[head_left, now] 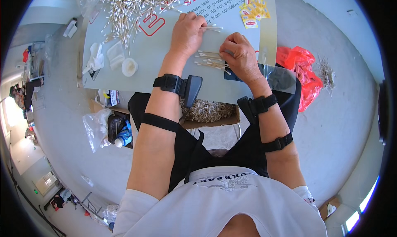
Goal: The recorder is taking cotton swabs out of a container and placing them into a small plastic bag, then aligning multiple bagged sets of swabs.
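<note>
My left hand point(188, 33) is closed over the table, its fingertips pinching a few cotton swabs point(213, 28) whose white tips point right. To its right and a little nearer, my right hand point(240, 54) has thumb and fingers pressed together at the right ends of a small group of cotton swabs point(210, 55); the fingers partly hide those ends. Just below lies another small row of loose cotton swabs point(211, 64). A large heap of cotton swabs point(132, 5) spreads over the far left of the table point(157, 67).
Small yellow-and-white packets point(253, 13) lie at the far right. A white tub point(129, 67) and crumpled white plastic point(96, 57) sit at left. Below the table edge stands a cardboard box of swabs point(211, 111). A red plastic bag point(304, 75) hangs at right.
</note>
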